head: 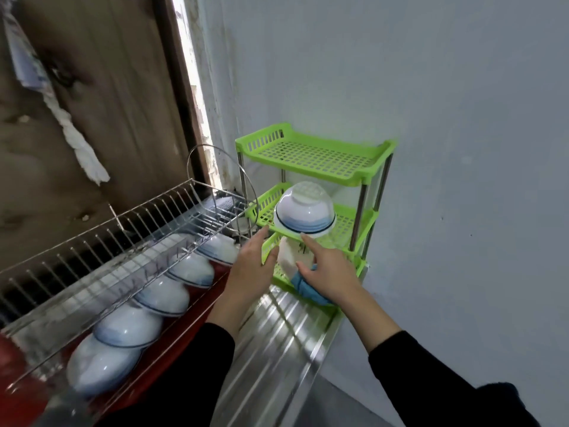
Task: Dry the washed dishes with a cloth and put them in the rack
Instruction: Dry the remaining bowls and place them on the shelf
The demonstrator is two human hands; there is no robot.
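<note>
One bowl (304, 211) sits upside down on the middle tier of the green shelf (320, 155), so probably dried and placed. Right hand (326, 272) grips the cloth (288, 260), index finger at the bowl's rim. Left hand (254, 266) is open beside it. Five more bowls (163, 295) in the wire rack (92, 241); likely still to dry. Shelf stands on the steel table (277, 334).

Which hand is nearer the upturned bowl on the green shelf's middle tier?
Right. The right hand, gripping the blue cloth, has its index fingertip at the bowl's lower rim. The left hand sits lower left of the bowl, fingers straight, short of it.
</note>
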